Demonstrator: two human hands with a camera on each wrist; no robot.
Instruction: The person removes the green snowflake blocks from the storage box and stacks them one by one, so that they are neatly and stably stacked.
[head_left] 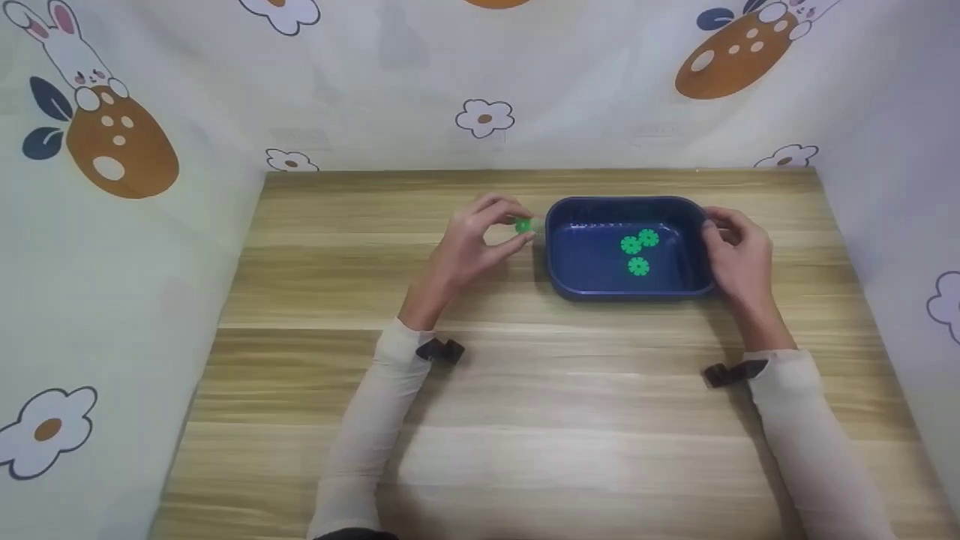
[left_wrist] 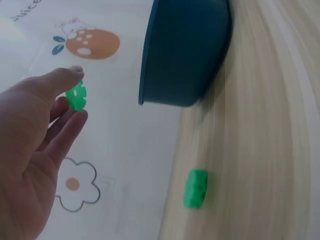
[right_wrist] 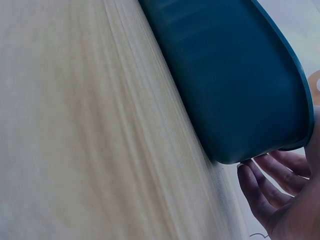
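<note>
Between thumb and fingertips, my left hand (head_left: 472, 241) pinches a green notched disc (left_wrist: 77, 95), held up just left of a dark blue plastic tub (head_left: 634, 294). In the left wrist view the disc shows slots round its edge and a small hole in its middle. Three similar green discs (head_left: 638, 266) lie on the tub's floor, two of them overlapping. At the tub's right end my right hand (head_left: 742, 259) grips the wall, thumb at the rim and fingers (right_wrist: 272, 187) against the outside.
A green chunky piece (left_wrist: 195, 188) lies on the wooden table (head_left: 525, 420) in the left wrist view, near the tub. Behind the table and along both sides hangs a pale cloth (head_left: 390, 90) printed with flowers and rabbits. Each wrist wears a black camera mount (head_left: 441, 350).
</note>
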